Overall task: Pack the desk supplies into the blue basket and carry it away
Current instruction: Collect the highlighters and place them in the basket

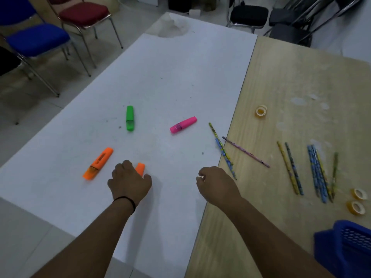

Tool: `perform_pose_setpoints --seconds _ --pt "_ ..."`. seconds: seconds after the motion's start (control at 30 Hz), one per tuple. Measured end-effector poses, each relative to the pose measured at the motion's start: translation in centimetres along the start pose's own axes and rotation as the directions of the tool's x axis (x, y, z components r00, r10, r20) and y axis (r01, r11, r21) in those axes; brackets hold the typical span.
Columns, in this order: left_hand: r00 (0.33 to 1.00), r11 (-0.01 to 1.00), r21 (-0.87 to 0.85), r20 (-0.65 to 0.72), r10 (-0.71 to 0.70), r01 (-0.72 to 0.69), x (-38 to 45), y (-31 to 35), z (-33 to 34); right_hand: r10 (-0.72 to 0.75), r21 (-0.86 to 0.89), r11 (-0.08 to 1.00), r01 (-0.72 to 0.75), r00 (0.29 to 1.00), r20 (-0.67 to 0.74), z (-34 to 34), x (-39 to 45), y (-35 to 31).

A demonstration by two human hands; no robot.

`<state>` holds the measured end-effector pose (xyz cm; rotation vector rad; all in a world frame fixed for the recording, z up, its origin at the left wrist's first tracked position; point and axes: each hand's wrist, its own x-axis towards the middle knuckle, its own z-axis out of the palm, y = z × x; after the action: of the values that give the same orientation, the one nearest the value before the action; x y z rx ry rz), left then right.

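Observation:
My left hand (129, 181) curls over a short orange highlighter (140, 168) on the white table sheet (170, 77); only the highlighter's far end shows between fingers and thumb. My right hand (216, 183) hovers beside it, loosely curled and holding nothing. A second orange highlighter (98, 163) lies to the left, a green highlighter (129, 118) and a pink highlighter (183, 124) farther out. Several patterned pencils (223, 150) lie at the sheet's right edge and more pencils (319, 173) on the wooden table. The blue basket (345, 247) sits at the bottom right corner, partly cut off.
A tape roll (261, 111) lies on the wooden table (291, 77), and two tape rolls (357, 200) lie near the basket. Blue and red chairs (40, 39) stand left of the table, black chairs (249, 15) behind it.

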<state>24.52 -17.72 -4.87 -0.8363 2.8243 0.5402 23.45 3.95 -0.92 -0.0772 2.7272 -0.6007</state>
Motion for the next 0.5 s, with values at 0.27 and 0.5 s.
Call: perform_pose_setpoints --seconds 0.27,0.5 --pt "0.997 1.0 -0.024 0.072 0.015 -0.013 1.1 -0.3 1.1 0.028 0.024 0.999 -0.028 1.0 0.015 0.5 0.0 0.0" --pt "0.954 0.908 -0.303 -0.018 0.299 -0.29 -1.7 7.8 0.1 0.108 0.122 0.988 -0.091 0.984 -0.142 -3.1 -3.4 3.5"
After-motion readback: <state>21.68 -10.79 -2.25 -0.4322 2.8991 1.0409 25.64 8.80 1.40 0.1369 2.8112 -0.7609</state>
